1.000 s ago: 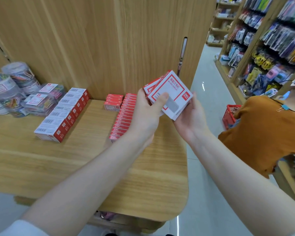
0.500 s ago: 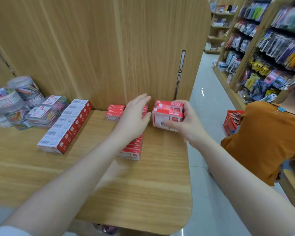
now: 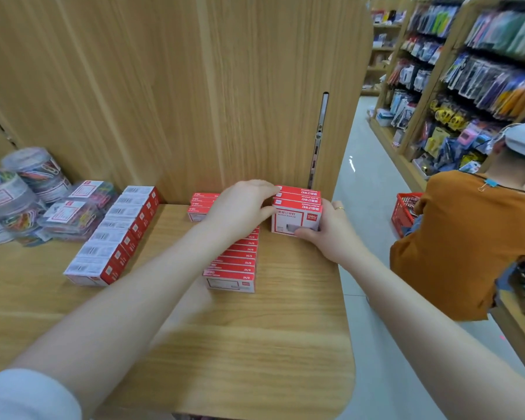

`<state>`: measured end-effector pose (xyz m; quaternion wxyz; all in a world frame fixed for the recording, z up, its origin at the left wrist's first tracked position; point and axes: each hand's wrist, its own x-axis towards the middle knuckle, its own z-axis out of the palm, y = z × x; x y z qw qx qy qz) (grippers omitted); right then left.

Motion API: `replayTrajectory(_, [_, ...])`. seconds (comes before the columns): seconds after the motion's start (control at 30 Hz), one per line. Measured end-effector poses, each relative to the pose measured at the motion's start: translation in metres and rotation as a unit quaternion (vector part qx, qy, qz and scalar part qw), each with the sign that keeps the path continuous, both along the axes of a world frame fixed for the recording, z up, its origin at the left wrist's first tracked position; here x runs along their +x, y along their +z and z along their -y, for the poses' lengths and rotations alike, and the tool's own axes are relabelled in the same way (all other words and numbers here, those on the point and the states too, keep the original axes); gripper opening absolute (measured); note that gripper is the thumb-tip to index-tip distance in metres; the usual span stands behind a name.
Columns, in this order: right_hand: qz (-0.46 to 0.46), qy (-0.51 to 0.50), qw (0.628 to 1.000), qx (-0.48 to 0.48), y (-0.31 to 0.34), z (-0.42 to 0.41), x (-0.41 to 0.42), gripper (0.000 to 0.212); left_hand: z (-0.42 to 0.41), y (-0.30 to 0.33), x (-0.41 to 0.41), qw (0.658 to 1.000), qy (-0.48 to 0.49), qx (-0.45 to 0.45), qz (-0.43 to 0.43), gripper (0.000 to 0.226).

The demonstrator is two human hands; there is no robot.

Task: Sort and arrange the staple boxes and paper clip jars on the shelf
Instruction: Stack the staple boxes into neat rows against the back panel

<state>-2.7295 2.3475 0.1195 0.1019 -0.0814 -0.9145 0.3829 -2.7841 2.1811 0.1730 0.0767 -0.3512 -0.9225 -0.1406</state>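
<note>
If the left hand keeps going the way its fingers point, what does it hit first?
The left hand points right and slightly back, its fingertips already at the small stack of red staple boxes that the right hand steadies from the other side. Those boxes come first; the wooden back panel stands behind them.

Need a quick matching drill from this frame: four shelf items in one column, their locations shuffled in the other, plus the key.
Items
1. paper clip jars
2. barcode-up box row
3. middle box row
4. box group between both hands

Places
A. right end of shelf, against the back panel
B. far left of shelf
C. centre, running toward the front edge
D. diagonal line just right of the clip containers

Pairs: 1-B, 2-D, 3-C, 4-A
</note>
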Motion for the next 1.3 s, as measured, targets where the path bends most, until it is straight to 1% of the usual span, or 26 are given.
replayTrajectory(0.07, [-0.003,0.000,1.000,-0.030,0.003,0.003,-0.004,0.054,0.003,-0.003,-0.006,1.000,0.003,0.001,-0.009,0.043])
replayTrajectory(0.13, [-0.007,0.003,0.999,-0.036,0.005,0.004,-0.009,0.044,0.005,-0.004,-0.011,1.000,0.005,0.002,-0.003,0.042])
replayTrajectory(0.2, [-0.012,0.000,1.000,-0.007,0.005,0.005,-0.012,0.033,0.005,-0.005,-0.015,1.000,0.003,0.001,0.008,0.043])
replayTrajectory(0.27, [-0.018,-0.009,1.000,0.020,0.003,0.005,-0.013,0.029,0.004,-0.005,-0.016,1.000,-0.002,-0.002,0.014,0.043])
replayTrajectory(0.4, [-0.006,-0.007,0.999,0.046,0.001,0.003,-0.011,0.033,0.003,-0.006,-0.021,1.000,-0.014,-0.001,0.017,0.045])
replayTrajectory(0.5, [-0.005,-0.010,0.998,0.064,-0.001,0.008,-0.012,0.033,0.003,-0.007,-0.023,1.000,-0.015,0.002,0.020,0.046])
replayTrajectory(0.67, [0.004,-0.032,0.994,0.102,-0.004,0.016,-0.017,0.041,0.001,-0.008,-0.022,1.000,-0.015,0.017,0.016,0.047])
replayTrajectory(0.77, [0.005,-0.026,0.996,0.087,-0.005,0.014,-0.016,0.042,0.002,-0.010,-0.020,0.999,-0.018,0.022,0.016,0.045])
replayTrajectory(0.83, [0.002,-0.019,0.995,0.094,-0.007,0.012,-0.016,0.043,0.002,-0.011,-0.019,1.000,-0.014,0.021,0.011,0.044])
replayTrajectory(1.0, [-0.026,-0.019,0.997,0.075,-0.010,0.011,-0.014,0.046,0.001,-0.013,-0.017,0.999,-0.016,0.037,0.018,0.042])
replayTrajectory(1.1, [-0.032,-0.007,0.997,0.073,-0.011,0.009,-0.013,0.047,0.000,-0.016,-0.015,0.998,-0.016,0.063,0.024,0.041])
replayTrajectory(1.2, [-0.040,0.009,0.997,0.072,-0.012,0.006,-0.011,0.053,-0.002,-0.018,-0.012,0.995,-0.004,0.094,0.019,0.040])
replayTrajectory(1.3, [-0.049,0.006,0.997,0.067,-0.014,0.006,-0.012,0.055,-0.004,-0.019,-0.010,0.993,0.010,0.114,0.026,0.045])
